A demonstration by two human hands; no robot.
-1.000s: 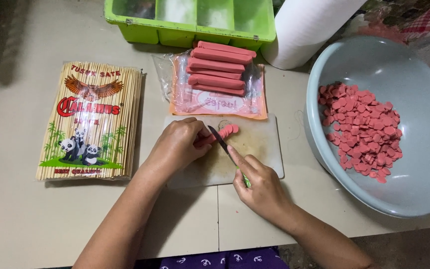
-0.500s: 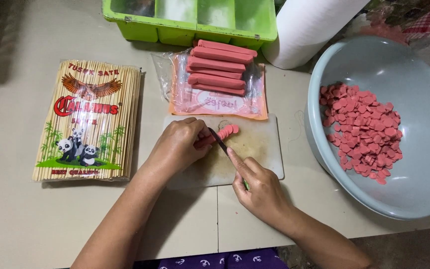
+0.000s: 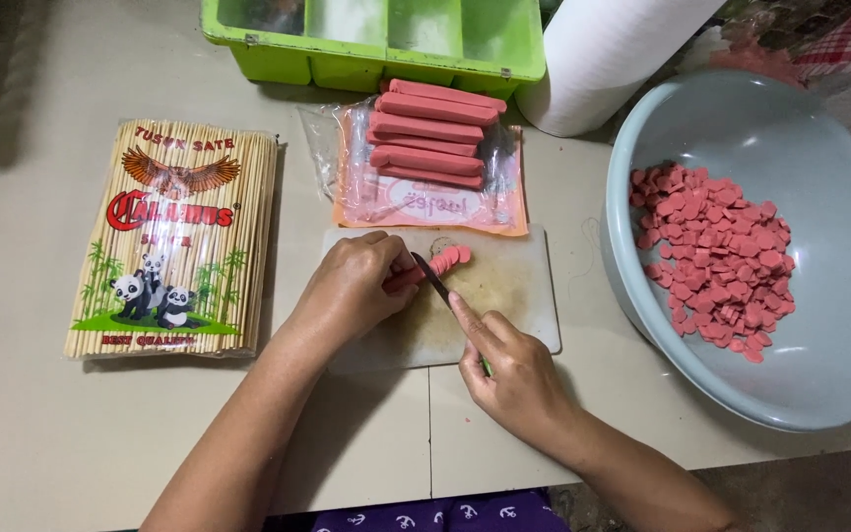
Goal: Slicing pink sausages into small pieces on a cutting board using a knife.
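Little has shifted in the past second: the left hand (image 3: 352, 286) still pins a pink sausage (image 3: 408, 277) at the cutting board's (image 3: 529, 296) far edge while the right hand (image 3: 514, 369) grips a knife (image 3: 435, 279) mid-slice. Cut rounds (image 3: 455, 258) fan beside the blade; many slices (image 3: 716, 261) already fill the basin (image 3: 819, 374), whole sausages (image 3: 435, 133) remain in their open packet, and skewers (image 3: 174, 236) lie unopened by the tabletop's left edge.
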